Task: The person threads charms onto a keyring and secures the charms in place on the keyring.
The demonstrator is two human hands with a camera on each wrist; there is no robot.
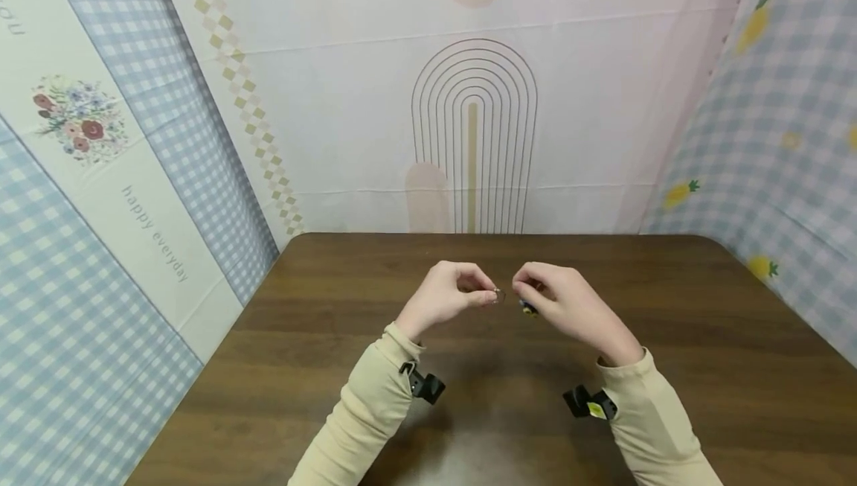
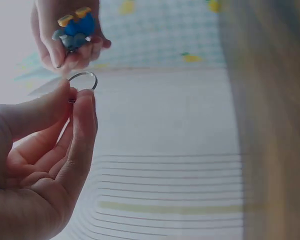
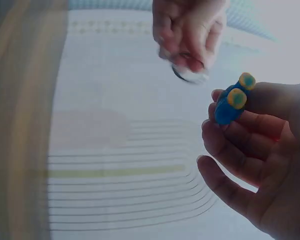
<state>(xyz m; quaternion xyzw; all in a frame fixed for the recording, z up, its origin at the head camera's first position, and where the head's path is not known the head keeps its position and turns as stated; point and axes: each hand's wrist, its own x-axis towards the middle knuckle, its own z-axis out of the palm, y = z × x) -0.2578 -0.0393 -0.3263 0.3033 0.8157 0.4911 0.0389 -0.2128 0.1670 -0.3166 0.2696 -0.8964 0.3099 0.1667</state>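
Observation:
Between thumb and forefinger, my left hand (image 1: 450, 295) pinches a thin metal key ring (image 2: 94, 80), most of its loop standing out beyond the fingertips. Facing it, my right hand (image 1: 569, 304) pinches a small figurine (image 2: 79, 30) with a blue body, a grey part and yellow-orange feet. In the right wrist view the figurine (image 3: 230, 105) shows its feet, while the rest is hidden by the fingers. Both hands are raised over the brown table (image 1: 321, 397), a small gap between the ring and the right fingertips.
A patterned white cloth (image 1: 348, 121) hangs behind the table's far edge. Checked cloths hang at the left (image 1: 67, 263) and right (image 1: 790, 173). Each sleeved forearm bears a black wrist camera, the left one (image 1: 428, 388) and the right one (image 1: 579, 401) both above the tabletop.

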